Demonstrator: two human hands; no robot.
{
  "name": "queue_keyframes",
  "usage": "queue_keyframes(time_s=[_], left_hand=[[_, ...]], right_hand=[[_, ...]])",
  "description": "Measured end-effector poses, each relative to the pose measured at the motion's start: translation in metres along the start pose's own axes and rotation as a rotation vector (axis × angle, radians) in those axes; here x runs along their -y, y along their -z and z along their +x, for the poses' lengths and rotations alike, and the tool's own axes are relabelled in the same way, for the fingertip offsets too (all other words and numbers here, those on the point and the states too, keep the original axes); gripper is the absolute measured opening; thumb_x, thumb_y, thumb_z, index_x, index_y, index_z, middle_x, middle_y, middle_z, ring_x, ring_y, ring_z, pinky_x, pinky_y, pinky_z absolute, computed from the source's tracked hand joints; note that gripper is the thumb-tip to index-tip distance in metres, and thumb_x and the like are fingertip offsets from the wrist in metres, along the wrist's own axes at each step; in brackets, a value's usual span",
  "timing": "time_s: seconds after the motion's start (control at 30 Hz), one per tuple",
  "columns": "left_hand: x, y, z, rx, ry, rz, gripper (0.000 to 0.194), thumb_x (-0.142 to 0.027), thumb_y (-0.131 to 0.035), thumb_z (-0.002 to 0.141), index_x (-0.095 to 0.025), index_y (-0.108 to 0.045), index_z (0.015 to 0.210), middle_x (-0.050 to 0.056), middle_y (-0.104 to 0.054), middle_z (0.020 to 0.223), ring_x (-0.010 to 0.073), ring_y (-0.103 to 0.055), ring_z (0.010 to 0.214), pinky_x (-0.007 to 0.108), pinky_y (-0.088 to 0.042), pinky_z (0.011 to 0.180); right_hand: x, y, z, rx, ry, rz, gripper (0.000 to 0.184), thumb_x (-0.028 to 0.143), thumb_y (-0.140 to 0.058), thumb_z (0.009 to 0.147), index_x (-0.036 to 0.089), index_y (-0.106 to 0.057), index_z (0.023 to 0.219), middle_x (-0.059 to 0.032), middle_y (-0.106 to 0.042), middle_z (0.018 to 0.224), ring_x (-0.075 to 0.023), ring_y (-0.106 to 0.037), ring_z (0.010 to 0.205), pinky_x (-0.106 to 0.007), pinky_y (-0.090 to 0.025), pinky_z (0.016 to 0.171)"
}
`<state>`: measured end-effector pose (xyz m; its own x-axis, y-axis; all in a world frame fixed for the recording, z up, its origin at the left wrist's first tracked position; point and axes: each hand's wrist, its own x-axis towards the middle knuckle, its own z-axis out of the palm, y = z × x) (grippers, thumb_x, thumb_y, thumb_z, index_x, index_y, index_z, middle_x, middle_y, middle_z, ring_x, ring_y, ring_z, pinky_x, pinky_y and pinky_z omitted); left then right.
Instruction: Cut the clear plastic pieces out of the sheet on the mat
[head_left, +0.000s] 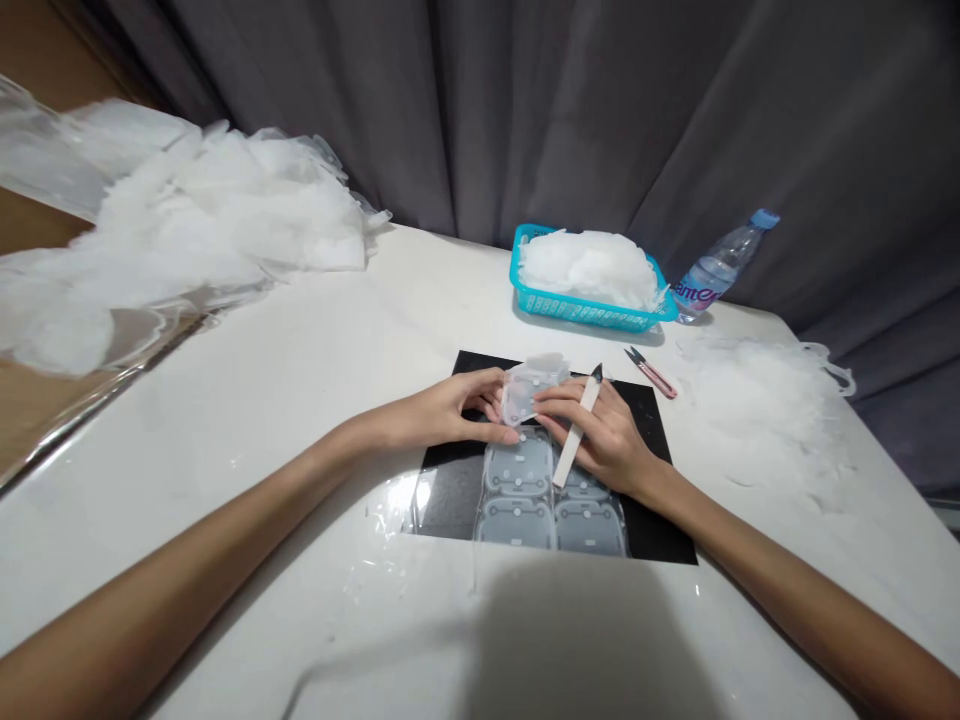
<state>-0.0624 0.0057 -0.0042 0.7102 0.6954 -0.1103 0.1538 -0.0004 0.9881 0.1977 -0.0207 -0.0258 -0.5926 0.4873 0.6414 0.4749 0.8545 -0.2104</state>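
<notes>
A translucent soft-plastic piece (pixel 522 394), squarish with rounded corners, is raised over a black mat (pixel 652 500). My left hand (pixel 461 408) grips its left edge with the fingers, the thumb stretched below it. At its right side, the fingertips of my right hand (pixel 600 430) touch the same piece. Tucked in my right hand is a flat white stick-like tool (pixel 576 446) with a dark pointed tip facing away from me. Several similar grey-looking translucent pieces (pixel 517 522) lie joined in rows on the mat below; my right hand hides part of them.
Behind the mat stands a blue basket (pixel 592 312) full of translucent pieces, beside a tilted-looking water bottle (pixel 724 265). Pink-handled thread snips (pixel 651 373) lie near the mat. Loose translucent scraps (pixel 757 410) spread at right; a large white pile (pixel 217 210) fills the left.
</notes>
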Motion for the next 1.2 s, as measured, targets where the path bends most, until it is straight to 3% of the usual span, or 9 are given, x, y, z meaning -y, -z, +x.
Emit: queue_keyframes(time_s=[0.1, 0.3, 0.43, 0.57, 0.77, 0.97, 1.07, 1.2], left_hand=[[0.000, 0.004, -0.002, 0.006, 0.020, 0.027, 0.045, -0.039, -0.083, 0.085, -0.019, -0.067, 0.123, 0.004, -0.070, 0.096, 0.0185, -0.066, 0.086, 0.034, -0.054, 0.082], [0.005, -0.001, 0.001, -0.044, -0.007, -0.037, 0.038, -0.039, -0.082, 0.086, -0.018, -0.066, 0.113, 0.005, -0.069, 0.098, 0.0177, -0.067, 0.083, 0.033, -0.054, 0.076], [0.007, -0.002, 0.001, -0.055, -0.009, -0.074, 0.030, -0.035, -0.081, 0.087, -0.018, -0.066, 0.108, 0.003, -0.070, 0.093, 0.0145, -0.065, 0.077, 0.029, -0.051, 0.072], [0.009, 0.000, -0.001, -0.046, -0.029, -0.108, 0.029, -0.031, -0.080, 0.088, -0.020, -0.066, 0.111, 0.003, -0.070, 0.097, 0.0139, -0.066, 0.079, 0.028, -0.050, 0.073], [0.015, -0.006, 0.002, -0.136, -0.003, -0.111, 0.030, -0.026, -0.083, 0.079, -0.017, -0.066, 0.103, 0.000, -0.068, 0.083, 0.0142, -0.064, 0.072, 0.028, -0.048, 0.068], [0.013, -0.013, 0.008, -0.310, 0.096, -0.058, 0.024, -0.021, -0.083, 0.069, -0.016, -0.064, 0.082, -0.001, -0.066, 0.071, 0.0135, -0.062, 0.066, 0.028, -0.046, 0.066], [0.012, -0.010, 0.008, -0.275, 0.134, -0.081, 0.029, -0.022, -0.086, 0.068, -0.016, -0.063, 0.084, 0.000, -0.070, 0.074, 0.0150, -0.066, 0.069, 0.029, -0.050, 0.069], [0.014, -0.005, 0.005, -0.192, 0.131, -0.102, 0.031, -0.024, -0.088, 0.070, -0.016, -0.066, 0.090, 0.002, -0.072, 0.074, 0.0165, -0.068, 0.071, 0.031, -0.053, 0.071]], right_hand=[[0.004, 0.002, 0.006, 0.031, -0.087, 0.076, 0.012, 0.021, -0.062, 0.104, 0.023, -0.069, 0.113, -0.0090, -0.079, 0.113, -0.0255, -0.072, 0.104, -0.043, -0.053, 0.093], [0.003, 0.009, 0.020, 0.091, -0.118, 0.101, 0.011, 0.023, -0.060, 0.104, 0.022, -0.068, 0.112, -0.0102, -0.076, 0.111, -0.0272, -0.068, 0.106, -0.045, -0.050, 0.094], [-0.002, 0.009, 0.024, 0.180, 0.014, 0.041, 0.022, 0.024, -0.060, 0.104, 0.020, -0.067, 0.125, -0.0126, -0.074, 0.122, -0.0283, -0.065, 0.109, -0.045, -0.050, 0.094], [-0.006, 0.004, 0.031, 0.199, 0.175, -0.053, 0.021, 0.020, -0.056, 0.106, 0.022, -0.071, 0.121, -0.0106, -0.074, 0.124, -0.0271, -0.062, 0.108, -0.044, -0.051, 0.090], [-0.009, -0.005, 0.045, 0.251, 0.339, -0.267, 0.024, 0.014, -0.046, 0.108, 0.014, -0.070, 0.107, -0.0161, -0.074, 0.105, -0.0290, -0.059, 0.102, -0.042, -0.053, 0.085], [-0.014, -0.023, 0.050, 0.240, 0.213, -0.321, 0.031, 0.020, -0.038, 0.110, 0.012, -0.066, 0.099, -0.0169, -0.068, 0.090, -0.0306, -0.057, 0.091, -0.044, -0.053, 0.077], [-0.015, -0.020, 0.051, 0.196, 0.166, -0.229, 0.026, 0.020, -0.038, 0.111, 0.013, -0.062, 0.103, -0.0159, -0.068, 0.093, -0.0293, -0.059, 0.093, -0.042, -0.054, 0.078], [-0.020, 0.003, 0.056, 0.122, 0.057, -0.050, 0.013, 0.021, -0.044, 0.110, 0.018, -0.056, 0.108, -0.0137, -0.067, 0.102, -0.0266, -0.060, 0.095, -0.039, -0.053, 0.081]])
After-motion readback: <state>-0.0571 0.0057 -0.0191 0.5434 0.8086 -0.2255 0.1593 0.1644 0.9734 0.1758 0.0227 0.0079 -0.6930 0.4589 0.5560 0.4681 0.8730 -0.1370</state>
